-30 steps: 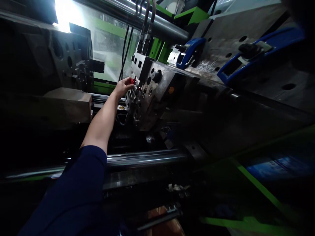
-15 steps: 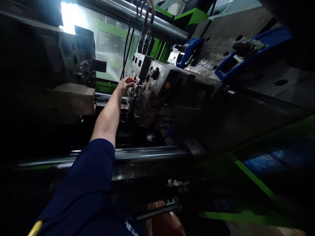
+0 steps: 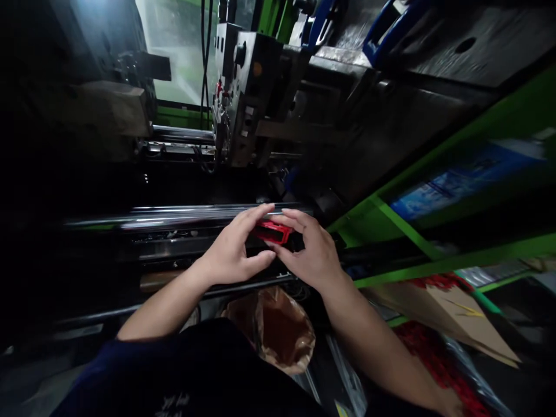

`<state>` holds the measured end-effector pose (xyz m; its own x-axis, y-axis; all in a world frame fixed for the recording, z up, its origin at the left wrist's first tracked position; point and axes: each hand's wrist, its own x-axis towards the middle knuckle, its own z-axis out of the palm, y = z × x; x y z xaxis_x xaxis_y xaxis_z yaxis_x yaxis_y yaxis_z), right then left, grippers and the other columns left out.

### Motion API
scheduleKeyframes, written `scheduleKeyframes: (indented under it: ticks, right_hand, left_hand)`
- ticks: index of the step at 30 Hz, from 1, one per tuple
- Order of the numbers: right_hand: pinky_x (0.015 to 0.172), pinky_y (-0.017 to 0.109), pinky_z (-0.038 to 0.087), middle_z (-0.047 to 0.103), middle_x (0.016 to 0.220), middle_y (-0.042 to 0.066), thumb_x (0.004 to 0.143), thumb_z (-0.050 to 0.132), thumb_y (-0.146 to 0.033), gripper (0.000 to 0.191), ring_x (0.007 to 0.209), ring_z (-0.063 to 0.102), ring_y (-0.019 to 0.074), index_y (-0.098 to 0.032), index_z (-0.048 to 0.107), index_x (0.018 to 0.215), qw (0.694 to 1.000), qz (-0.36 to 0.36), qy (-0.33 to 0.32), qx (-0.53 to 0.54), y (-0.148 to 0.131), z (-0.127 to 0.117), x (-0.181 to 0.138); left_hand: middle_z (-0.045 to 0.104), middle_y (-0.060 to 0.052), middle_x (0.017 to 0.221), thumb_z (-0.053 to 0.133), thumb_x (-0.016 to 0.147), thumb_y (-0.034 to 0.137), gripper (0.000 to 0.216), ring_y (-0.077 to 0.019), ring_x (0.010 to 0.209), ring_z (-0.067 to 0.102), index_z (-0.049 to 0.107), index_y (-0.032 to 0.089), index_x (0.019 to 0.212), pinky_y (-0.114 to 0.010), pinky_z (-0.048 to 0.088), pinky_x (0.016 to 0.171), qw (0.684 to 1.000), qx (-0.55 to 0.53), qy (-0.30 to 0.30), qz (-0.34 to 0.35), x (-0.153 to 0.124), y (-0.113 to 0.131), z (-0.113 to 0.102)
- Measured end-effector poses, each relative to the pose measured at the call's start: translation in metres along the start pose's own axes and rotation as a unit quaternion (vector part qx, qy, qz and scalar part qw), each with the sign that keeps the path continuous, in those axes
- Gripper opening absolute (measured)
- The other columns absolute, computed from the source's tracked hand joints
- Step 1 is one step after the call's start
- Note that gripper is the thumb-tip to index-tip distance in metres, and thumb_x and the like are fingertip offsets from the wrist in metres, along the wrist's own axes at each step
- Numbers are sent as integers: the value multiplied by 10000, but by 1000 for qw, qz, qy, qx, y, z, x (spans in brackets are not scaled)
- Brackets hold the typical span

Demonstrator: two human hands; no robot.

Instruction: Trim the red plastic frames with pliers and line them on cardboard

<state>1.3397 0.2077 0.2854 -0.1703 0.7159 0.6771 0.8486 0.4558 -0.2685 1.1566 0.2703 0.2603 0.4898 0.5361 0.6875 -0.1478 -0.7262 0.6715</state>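
A small red plastic part (image 3: 273,231) is held between both hands in front of my chest. My left hand (image 3: 234,249) pinches its left end with thumb below and fingers curled over the top. My right hand (image 3: 308,249) grips its right end the same way. Up and behind the hands stands the steel mould block (image 3: 243,87) of the moulding machine, with more red bits on its face (image 3: 218,92). A shiny steel tie bar (image 3: 174,215) runs across just beyond the fingers.
A brown bag-lined bin (image 3: 278,330) sits below the hands. Green machine frame rails (image 3: 403,231) slant at the right, above a cardboard box (image 3: 456,318) and red parts (image 3: 434,353). Blue clamps (image 3: 382,23) sit on the platen at top. Black hoses (image 3: 204,52) hang by the mould.
My left hand has pulled back from the mould face down to my chest with the red part. My right hand has come into view and gripped it too. The view has tipped downward.
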Motion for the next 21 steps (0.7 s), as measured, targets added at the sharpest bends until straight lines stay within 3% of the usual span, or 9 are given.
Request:
scheduleKeyframes:
  ticks: [3,5,6,9,11,14,16,18,21]
  right_hand:
    - [1035,429,544,687,1253,42,911,743,-230,736,1152,668,239,-313,352,1528,998,-3,-36,54,-4,-15,-7]
    - [998,388,559,703,1203,34,876,796,-259,804,1075,698,220,-311,343,1538,978,47,-122,161,-4,-29,-9]
    - [966,361,571,712,1162,31,857,818,-275,860,1021,712,206,-298,316,1554,951,81,-187,232,-2,-36,-8]
    - [878,302,590,716,1076,31,816,854,-301,975,929,723,179,-235,250,1578,823,145,-352,422,3,-47,-1]
    - [877,284,589,687,1170,60,791,866,-306,904,1003,709,187,-202,352,1526,755,148,-393,503,6,-46,4]
    - [997,322,551,557,1407,113,750,881,-350,801,1252,601,253,-158,493,1424,714,155,-387,563,8,-33,7]
    - [988,347,554,571,1386,134,722,889,-450,928,1234,608,272,-141,441,1474,719,199,-363,558,9,-31,2]
    - [908,365,579,650,1258,130,742,855,-561,1070,1096,673,261,-151,308,1565,763,265,-330,488,12,-44,-7]
    - [959,414,545,662,1239,129,856,757,-598,961,1131,651,268,-204,293,1599,917,305,-188,177,20,-97,-17]
  left_hand:
    - [517,-135,1522,734,819,194,895,-352,1450,447,315,299,1603,-576,419,1181,995,70,-49,56,-15,8,-12]
    - [455,-134,1580,730,800,174,961,-377,1541,295,256,290,1629,-607,356,1219,987,78,-106,88,-14,12,-25]
    - [418,-129,1608,733,789,171,990,-386,1567,224,234,287,1637,-615,330,1232,983,65,-143,99,-12,15,-30]
    - [373,-120,1638,761,776,208,1032,-398,1581,163,210,292,1645,-608,315,1242,964,4,-246,102,0,25,-35]
    - [444,-109,1595,761,791,234,982,-393,1569,214,258,314,1632,-604,290,1255,948,-12,-299,108,9,29,-31]
    - [541,-109,1513,761,818,282,858,-399,1504,342,383,331,1586,-607,306,1237,932,-12,-343,117,19,30,-21]
    - [587,-129,1444,803,792,337,829,-402,1407,447,458,323,1546,-590,387,1182,935,-12,-334,117,23,27,-19]
    - [622,-135,1346,839,757,360,815,-375,1298,532,515,328,1503,-555,453,1127,948,-2,-294,122,25,15,-24]
    - [571,-121,1331,833,769,347,761,-317,1249,569,536,337,1469,-500,494,1092,981,34,-154,113,39,-31,-51]
